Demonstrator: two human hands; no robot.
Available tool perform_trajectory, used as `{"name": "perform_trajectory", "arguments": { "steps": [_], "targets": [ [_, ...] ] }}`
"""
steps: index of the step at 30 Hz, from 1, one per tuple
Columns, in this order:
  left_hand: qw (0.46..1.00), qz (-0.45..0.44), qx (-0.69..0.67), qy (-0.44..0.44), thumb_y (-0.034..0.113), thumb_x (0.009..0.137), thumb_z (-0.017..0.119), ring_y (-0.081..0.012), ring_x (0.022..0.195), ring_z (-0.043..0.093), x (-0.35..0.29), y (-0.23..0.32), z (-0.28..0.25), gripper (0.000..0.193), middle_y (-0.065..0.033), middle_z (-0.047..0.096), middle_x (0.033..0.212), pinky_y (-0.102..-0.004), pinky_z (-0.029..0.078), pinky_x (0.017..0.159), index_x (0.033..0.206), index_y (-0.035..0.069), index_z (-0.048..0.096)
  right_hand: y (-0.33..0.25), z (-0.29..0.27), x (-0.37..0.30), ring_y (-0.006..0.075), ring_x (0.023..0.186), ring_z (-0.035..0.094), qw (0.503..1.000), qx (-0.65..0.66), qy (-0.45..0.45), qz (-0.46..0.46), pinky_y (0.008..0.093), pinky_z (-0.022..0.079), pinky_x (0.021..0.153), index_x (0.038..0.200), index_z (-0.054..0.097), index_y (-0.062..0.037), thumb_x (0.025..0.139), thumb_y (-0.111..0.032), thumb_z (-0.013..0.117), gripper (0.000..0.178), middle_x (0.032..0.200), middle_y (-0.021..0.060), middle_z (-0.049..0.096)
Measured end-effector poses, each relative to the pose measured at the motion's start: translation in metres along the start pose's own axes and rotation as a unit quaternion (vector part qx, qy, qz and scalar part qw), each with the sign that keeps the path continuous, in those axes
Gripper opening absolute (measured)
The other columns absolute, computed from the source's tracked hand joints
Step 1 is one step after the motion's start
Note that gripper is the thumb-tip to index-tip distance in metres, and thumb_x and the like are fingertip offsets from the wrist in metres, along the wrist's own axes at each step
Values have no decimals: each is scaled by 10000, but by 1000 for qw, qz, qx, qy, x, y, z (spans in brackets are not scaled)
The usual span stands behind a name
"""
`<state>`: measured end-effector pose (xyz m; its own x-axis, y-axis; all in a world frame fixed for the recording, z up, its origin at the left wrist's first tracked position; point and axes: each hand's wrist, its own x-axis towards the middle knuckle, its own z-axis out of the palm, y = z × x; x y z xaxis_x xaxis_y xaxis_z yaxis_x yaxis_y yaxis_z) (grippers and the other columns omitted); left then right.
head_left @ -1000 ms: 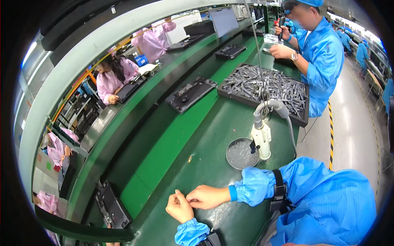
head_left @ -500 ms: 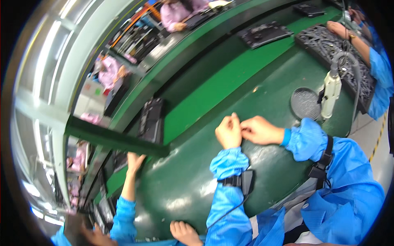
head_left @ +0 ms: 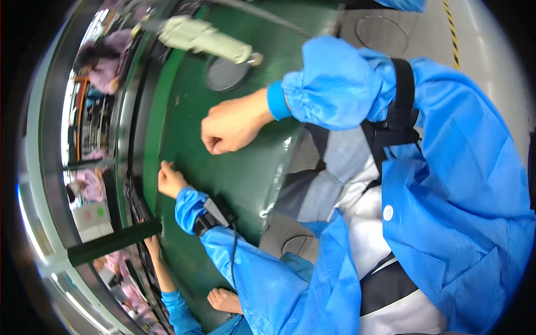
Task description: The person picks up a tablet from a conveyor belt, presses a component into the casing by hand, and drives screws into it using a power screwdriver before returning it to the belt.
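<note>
My left hand is closed above the green tabletop, close to its far side, with the fingers curled. Nearer the table's front edge, my right hand hangs as a loose fist, its back to me. Whatever either hand may hold is hidden. The two hands are apart. Beyond the right hand sits a round dark shallow dish with a ridged or grainy inside. A pale electric screwdriver, blurred, is over the dish's far edge, touched by neither hand.
A co-worker's hand rests on the table at the lower left, with another forearm reaching along the far side. A dark green bar juts in from the left. A black device lies behind my left hand.
My hands were together at the fingertips and are now separated, the right one closer to the dish and screwdriver. The whole view has turned, bringing my lap and the floor into sight.
</note>
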<state>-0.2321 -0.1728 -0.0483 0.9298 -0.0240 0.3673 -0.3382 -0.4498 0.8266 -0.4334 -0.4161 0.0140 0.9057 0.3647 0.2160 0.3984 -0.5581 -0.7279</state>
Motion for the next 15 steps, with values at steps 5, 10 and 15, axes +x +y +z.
{"name": "perform_trajectory", "arguments": {
  "steps": [5, 10, 15],
  "targets": [
    [999, 37, 11, 5, 316, 866, 603, -81, 405, 385, -25, 10, -5, 346, -10, 445, 468, -260, 253, 393, 717, 9, 660, -44, -48, -86, 278, 824, 655, 997, -29, 67, -13, 382, 511, 736, 988, 670, -6, 856, -180, 549, 249, 902, 145, 688],
    [998, 37, 51, 1, 335, 855, 613, -75, 411, 385, -36, 18, -13, 348, -8, 451, 468, -253, 256, 392, 731, 14, 665, -60, -87, -144, 199, 765, 643, 991, 2, 132, 3, 332, 509, 692, 1017, 643, 12, 881, -183, 552, 255, 895, 124, 670],
    [991, 61, 99, 72, 308, 847, 646, -141, 583, 593, -46, 6, -49, 348, -83, 677, 647, -321, 482, 565, 695, -1, 693, -38, -84, -119, 141, 693, 609, 991, 40, 96, -82, 286, 502, 625, 961, 621, 40, 871, -200, 529, 272, 813, 71, 637]
  ]
}}
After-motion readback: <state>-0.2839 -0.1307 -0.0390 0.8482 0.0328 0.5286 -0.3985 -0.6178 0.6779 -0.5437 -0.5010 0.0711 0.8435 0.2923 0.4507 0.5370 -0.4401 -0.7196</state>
